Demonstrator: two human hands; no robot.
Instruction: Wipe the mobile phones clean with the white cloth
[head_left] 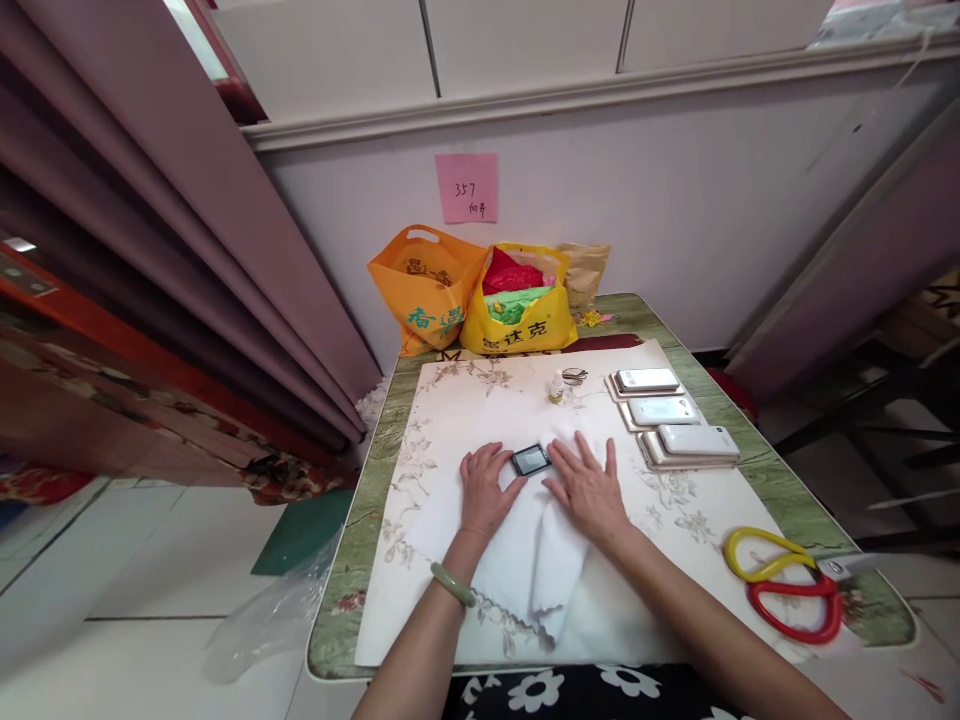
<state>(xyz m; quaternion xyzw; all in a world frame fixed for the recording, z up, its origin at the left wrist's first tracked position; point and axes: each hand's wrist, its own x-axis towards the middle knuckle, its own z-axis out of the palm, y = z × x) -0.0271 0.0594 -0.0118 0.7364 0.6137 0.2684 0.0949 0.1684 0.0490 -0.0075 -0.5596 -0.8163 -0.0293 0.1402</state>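
A small dark-framed phone (pixel 532 460) lies face up on a white cloth (pixel 517 545) in the middle of the table. My left hand (pixel 487 487) rests at its left side, fingers apart and curved, with the index fingertip and thumb close to the phone's edge. On the other side my right hand (pixel 589 490) lies on the cloth with its fingers spread, the fingertips by the phone's right edge. Whether either hand presses on the phone is hard to make out. Folds of the cloth hang toward me below the hands.
Several phones (pixel 697 440) lie stacked in pairs at the right. Scissors (pixel 787 580) with yellow and red handles lie near the right corner. Behind the phone stands a small bottle (pixel 556 386). An orange bag (pixel 427 290) and a yellow bag (pixel 521 325) stand at the back.
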